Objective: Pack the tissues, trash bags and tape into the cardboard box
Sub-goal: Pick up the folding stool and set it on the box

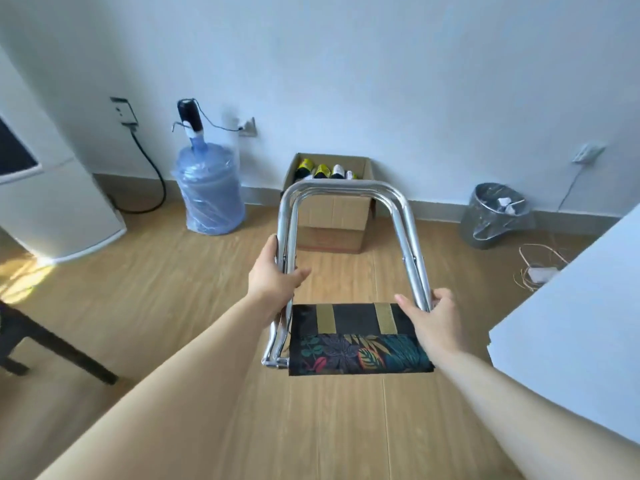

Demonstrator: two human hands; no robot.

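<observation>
Far left, a white fridge [52, 188] stands against the wall, a dark chair leg [59, 344] showing below it, and a black cable [152, 174] loops down from a wall socket [124, 112]. Next along sits a blue water jug [209, 192] wrapped in clear plastic, a black pump [189, 117] on its neck. In the middle, the left hand [273, 275] grips the left side of a folded stool [346, 271], fingers curled round the doubled chrome tubes, thumb across the front. The stool is held off the wooden floor [173, 289], its leaf-print cloth seat [358, 341] hanging at the near end. Behind it, seen through the chrome loop, the cardboard box [332, 213] rests on the floor against the wall, flaps open, with several bottles [322, 170] inside; I cannot tell whether tissues, trash bags or tape are in it. The right hand [436, 320] clasps the stool's right tube just above the seat. Further right stands a bin [495, 216] lined with clear plastic, then a tangle of wire [540, 265] and the corner of a white tabletop [581, 306]
</observation>
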